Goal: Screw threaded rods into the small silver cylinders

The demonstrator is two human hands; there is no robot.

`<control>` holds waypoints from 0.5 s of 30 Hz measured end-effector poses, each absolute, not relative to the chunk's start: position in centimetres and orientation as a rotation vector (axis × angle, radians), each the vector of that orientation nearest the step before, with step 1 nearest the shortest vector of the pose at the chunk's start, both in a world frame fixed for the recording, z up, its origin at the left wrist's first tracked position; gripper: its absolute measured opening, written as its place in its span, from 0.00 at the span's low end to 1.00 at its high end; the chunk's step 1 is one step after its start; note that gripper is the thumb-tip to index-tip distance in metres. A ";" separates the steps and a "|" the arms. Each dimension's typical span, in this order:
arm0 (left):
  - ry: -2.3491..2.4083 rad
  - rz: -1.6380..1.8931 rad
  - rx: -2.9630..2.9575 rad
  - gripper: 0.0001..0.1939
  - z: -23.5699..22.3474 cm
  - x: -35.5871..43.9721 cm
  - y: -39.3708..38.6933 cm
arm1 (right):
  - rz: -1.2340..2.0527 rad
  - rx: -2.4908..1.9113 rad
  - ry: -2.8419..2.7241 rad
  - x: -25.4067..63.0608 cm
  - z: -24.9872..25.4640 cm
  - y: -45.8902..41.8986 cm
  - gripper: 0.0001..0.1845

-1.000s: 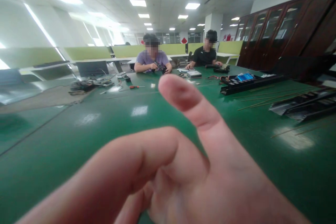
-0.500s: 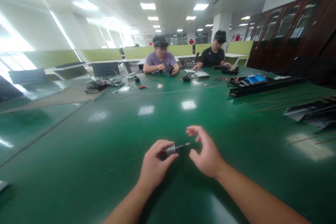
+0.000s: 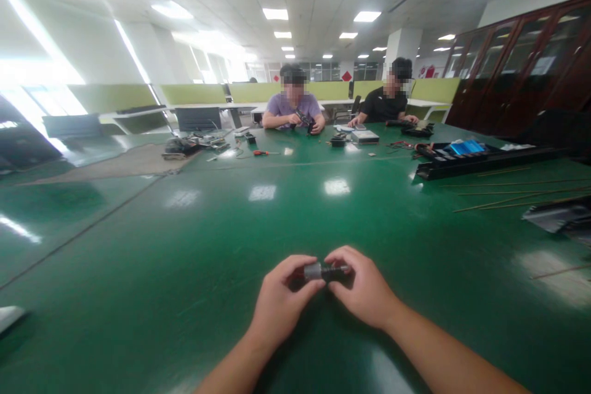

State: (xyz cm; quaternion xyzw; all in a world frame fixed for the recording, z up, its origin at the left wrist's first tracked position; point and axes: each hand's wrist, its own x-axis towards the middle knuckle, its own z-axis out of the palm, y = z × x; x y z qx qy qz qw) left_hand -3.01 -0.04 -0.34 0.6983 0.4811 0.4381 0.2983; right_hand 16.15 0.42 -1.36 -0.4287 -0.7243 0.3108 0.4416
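Both my hands meet low in the middle of the view, just above the green table (image 3: 184,240). My left hand (image 3: 279,305) is closed round a small silver cylinder (image 3: 313,270), with a bit of red showing behind it. A thin dark shaft (image 3: 336,270) sticks out of the cylinder to the right. My right hand (image 3: 364,289) pinches that shaft between thumb and fingers. The two hands touch each other at the fingertips.
Two people sit at the far side, one in a purple shirt (image 3: 294,106) and one in black (image 3: 389,106), each handling parts. A long black tray (image 3: 480,160) and thin rods (image 3: 517,194) lie at the right. A red-handled screwdriver (image 3: 265,152) and cables (image 3: 191,144) lie further back.
One second ago a hand filled the view close to the camera. Half a second ago my right hand was open beside the shaft; now it has closed on it.
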 end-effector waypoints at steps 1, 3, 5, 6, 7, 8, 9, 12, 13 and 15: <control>1.278 1.163 1.858 0.12 -0.3 -3.0 -0.1 | 0.786 -1.068 -1.787 16.1 -1.3 0.4 0.15; 1.274 1.157 1.861 0.12 -0.2 -2.9 -0.1 | 0.811 -1.073 -1.769 16.0 -1.3 0.3 0.14; 1.264 1.148 1.856 0.12 -0.1 -2.9 -0.1 | 0.830 -1.073 -1.763 16.0 -1.3 0.3 0.13; 1.261 1.143 1.850 0.12 -0.1 -2.9 -0.1 | 0.838 -1.073 -1.762 15.9 -1.3 0.2 0.12; 1.261 1.139 1.844 0.12 -0.1 -2.8 -0.1 | 0.846 -1.074 -1.761 15.9 -1.3 0.2 0.12; 1.262 1.134 1.840 0.12 0.0 -2.8 -0.1 | 0.854 -1.077 -1.758 15.9 -1.3 0.2 0.11; 1.265 1.130 1.836 0.12 0.0 -2.8 -0.1 | 0.862 -1.080 -1.755 15.9 -1.3 0.2 0.10; 1.278 1.118 1.827 0.12 0.0 -2.8 -0.1 | 0.879 -1.096 -1.748 16.0 -1.3 0.2 0.09; 1.278 1.116 1.822 0.12 0.0 -2.8 -0.1 | 0.883 -1.102 -1.749 16.0 -1.3 0.2 0.08; 1.279 1.114 1.813 0.13 0.0 -2.8 0.0 | 0.886 -1.113 -1.749 16.0 -1.4 0.2 0.07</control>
